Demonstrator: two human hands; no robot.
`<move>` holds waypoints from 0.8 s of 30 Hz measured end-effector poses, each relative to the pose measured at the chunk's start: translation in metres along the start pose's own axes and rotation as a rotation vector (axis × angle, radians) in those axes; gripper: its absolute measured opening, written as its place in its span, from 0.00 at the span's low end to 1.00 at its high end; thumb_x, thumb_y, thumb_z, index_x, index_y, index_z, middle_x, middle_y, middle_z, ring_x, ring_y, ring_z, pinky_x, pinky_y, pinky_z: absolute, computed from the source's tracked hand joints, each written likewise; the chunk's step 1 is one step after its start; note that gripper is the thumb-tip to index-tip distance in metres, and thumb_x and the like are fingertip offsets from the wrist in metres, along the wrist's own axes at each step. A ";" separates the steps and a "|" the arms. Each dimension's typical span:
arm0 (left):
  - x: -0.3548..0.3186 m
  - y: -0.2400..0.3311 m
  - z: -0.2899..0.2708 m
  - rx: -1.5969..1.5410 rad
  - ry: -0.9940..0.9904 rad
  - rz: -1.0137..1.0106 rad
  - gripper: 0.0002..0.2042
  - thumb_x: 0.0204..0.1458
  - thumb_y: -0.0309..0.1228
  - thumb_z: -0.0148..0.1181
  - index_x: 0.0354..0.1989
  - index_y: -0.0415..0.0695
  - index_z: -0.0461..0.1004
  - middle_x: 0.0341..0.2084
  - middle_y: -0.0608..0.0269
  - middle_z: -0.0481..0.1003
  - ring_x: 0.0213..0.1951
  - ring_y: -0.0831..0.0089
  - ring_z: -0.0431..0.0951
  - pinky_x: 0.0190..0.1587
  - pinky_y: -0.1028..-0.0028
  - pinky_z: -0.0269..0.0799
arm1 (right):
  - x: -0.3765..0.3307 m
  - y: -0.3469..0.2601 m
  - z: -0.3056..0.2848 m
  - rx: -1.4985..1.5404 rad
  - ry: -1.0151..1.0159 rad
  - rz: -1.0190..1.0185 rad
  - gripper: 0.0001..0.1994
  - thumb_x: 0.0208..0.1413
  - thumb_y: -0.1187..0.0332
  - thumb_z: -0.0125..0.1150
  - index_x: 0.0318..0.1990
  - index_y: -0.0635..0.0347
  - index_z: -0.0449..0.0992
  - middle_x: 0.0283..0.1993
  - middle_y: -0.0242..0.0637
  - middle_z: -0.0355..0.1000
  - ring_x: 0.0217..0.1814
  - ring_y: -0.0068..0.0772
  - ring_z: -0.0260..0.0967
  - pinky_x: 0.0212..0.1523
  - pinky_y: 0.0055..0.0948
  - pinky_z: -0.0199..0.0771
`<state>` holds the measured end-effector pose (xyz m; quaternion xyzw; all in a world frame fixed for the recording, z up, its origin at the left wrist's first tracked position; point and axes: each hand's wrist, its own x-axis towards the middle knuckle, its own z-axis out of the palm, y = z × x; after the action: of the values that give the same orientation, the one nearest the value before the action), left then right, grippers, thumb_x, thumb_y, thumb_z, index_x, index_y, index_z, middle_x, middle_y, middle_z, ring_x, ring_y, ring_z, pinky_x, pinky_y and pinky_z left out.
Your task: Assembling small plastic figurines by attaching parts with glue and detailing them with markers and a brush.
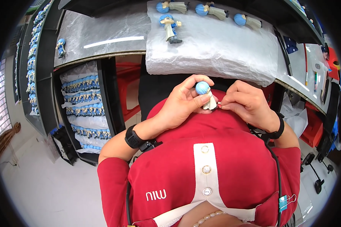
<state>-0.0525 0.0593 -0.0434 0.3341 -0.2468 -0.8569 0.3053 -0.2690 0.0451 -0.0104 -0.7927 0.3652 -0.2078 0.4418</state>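
Observation:
My left hand (pixel 181 103) is closed around a small figurine (pixel 203 88) with a round blue head and a cream cape, held above my lap with its back mostly toward me. Beside the figurine's lower end, the thumb and fingers of my right hand (pixel 247 99) are pinched together. A tiny pale and reddish bit shows at those fingertips, too small to name. On the white sheet (pixel 212 53) ahead, a similar figurine (pixel 169 28) lies face up, with several more figurines (pixel 212 11) along the far side.
A lone figurine (pixel 61 48) is on the grey tabletop (pixel 106 28) at the left. Below, a black crate (pixel 111 98) holds stacked rows of figurines; a tall rack (pixel 45 56) stands farther left. At the right are pens (pixel 315 81) and a red bin (pixel 312 126).

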 end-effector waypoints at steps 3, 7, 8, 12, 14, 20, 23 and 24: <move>0.002 0.001 0.001 0.006 -0.002 0.004 0.15 0.55 0.25 0.53 0.50 0.43 0.61 0.37 0.64 0.69 0.41 0.76 0.73 0.42 0.72 0.78 | 0.006 -0.008 0.001 0.063 0.074 -0.013 0.07 0.43 0.78 0.64 0.31 0.61 0.75 0.31 0.35 0.68 0.30 0.32 0.68 0.30 0.25 0.69; 0.000 -0.001 -0.002 0.030 0.005 -0.015 0.15 0.55 0.26 0.53 0.50 0.43 0.61 0.38 0.64 0.68 0.41 0.77 0.73 0.41 0.75 0.77 | 0.004 -0.003 0.007 0.063 0.029 -0.024 0.06 0.43 0.78 0.64 0.30 0.61 0.76 0.29 0.34 0.68 0.29 0.30 0.69 0.29 0.25 0.69; 0.000 0.000 -0.002 0.029 0.008 -0.011 0.15 0.55 0.26 0.53 0.50 0.43 0.61 0.38 0.64 0.68 0.41 0.77 0.73 0.41 0.75 0.77 | 0.000 -0.003 0.006 0.057 0.022 -0.023 0.06 0.42 0.78 0.64 0.30 0.61 0.76 0.29 0.34 0.68 0.29 0.30 0.69 0.29 0.25 0.69; 0.002 0.001 0.000 0.014 0.006 0.000 0.14 0.55 0.26 0.53 0.49 0.44 0.62 0.36 0.64 0.69 0.40 0.77 0.73 0.41 0.76 0.77 | 0.008 -0.009 0.005 0.043 0.063 -0.037 0.06 0.42 0.78 0.64 0.30 0.61 0.76 0.29 0.35 0.68 0.29 0.30 0.69 0.29 0.25 0.70; 0.002 0.000 0.001 0.019 0.004 0.008 0.14 0.55 0.27 0.53 0.49 0.44 0.62 0.36 0.64 0.70 0.40 0.77 0.74 0.41 0.76 0.77 | 0.008 -0.010 0.006 0.026 0.103 -0.063 0.06 0.42 0.78 0.64 0.30 0.61 0.76 0.29 0.35 0.69 0.29 0.30 0.69 0.29 0.24 0.70; 0.000 0.002 -0.002 0.014 0.032 0.001 0.14 0.55 0.26 0.54 0.49 0.44 0.62 0.35 0.66 0.69 0.38 0.79 0.73 0.40 0.77 0.77 | 0.006 -0.007 0.003 0.072 0.023 -0.053 0.06 0.41 0.78 0.65 0.30 0.61 0.76 0.28 0.35 0.68 0.29 0.31 0.69 0.28 0.25 0.69; 0.002 0.000 -0.001 0.031 0.010 0.021 0.15 0.55 0.26 0.54 0.49 0.44 0.62 0.36 0.63 0.71 0.39 0.77 0.74 0.40 0.76 0.77 | 0.011 -0.011 0.003 0.009 0.106 -0.078 0.06 0.41 0.78 0.65 0.30 0.62 0.76 0.28 0.36 0.68 0.29 0.31 0.69 0.28 0.26 0.70; 0.001 -0.001 -0.002 0.053 0.014 0.013 0.15 0.55 0.25 0.53 0.49 0.44 0.61 0.37 0.60 0.72 0.39 0.75 0.74 0.40 0.76 0.77 | 0.011 -0.008 0.005 0.040 0.048 -0.058 0.06 0.41 0.78 0.65 0.30 0.62 0.76 0.28 0.36 0.69 0.29 0.32 0.69 0.28 0.26 0.70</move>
<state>-0.0518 0.0585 -0.0462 0.3464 -0.2694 -0.8457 0.3038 -0.2558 0.0425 -0.0059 -0.7887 0.3481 -0.2469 0.4425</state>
